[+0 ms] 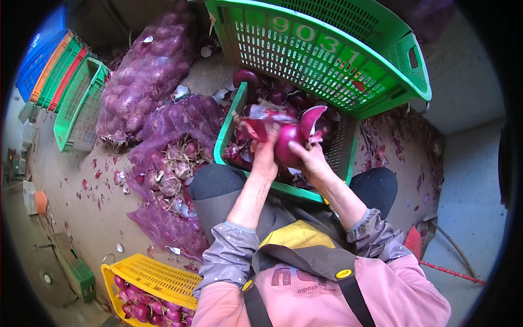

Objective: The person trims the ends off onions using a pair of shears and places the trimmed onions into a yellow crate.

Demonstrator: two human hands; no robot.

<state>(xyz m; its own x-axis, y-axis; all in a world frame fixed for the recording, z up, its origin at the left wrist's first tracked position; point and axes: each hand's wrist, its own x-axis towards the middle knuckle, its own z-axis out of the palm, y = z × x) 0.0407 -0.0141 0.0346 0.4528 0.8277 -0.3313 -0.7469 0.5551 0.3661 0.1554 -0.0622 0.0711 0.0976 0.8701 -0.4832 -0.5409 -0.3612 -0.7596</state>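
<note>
A red onion with a smooth, bright purple-red surface is held between both hands above a green plastic crate. My left hand touches its left side, with loose papery skin at the fingers. My right hand grips it from the right, thumb on top; a curved piece of peeled skin stands up beside it. Which hand carries more of the onion's weight cannot be told. Below, onion skins and dark red onions fill part of the crate. The fingers' undersides are hidden.
A large green crate stands tilted ahead. Left lie a full mesh sack and an opened one spilling onions. A yellow crate holds onions at lower left. Stacked crates stand far left; a red broom lies right.
</note>
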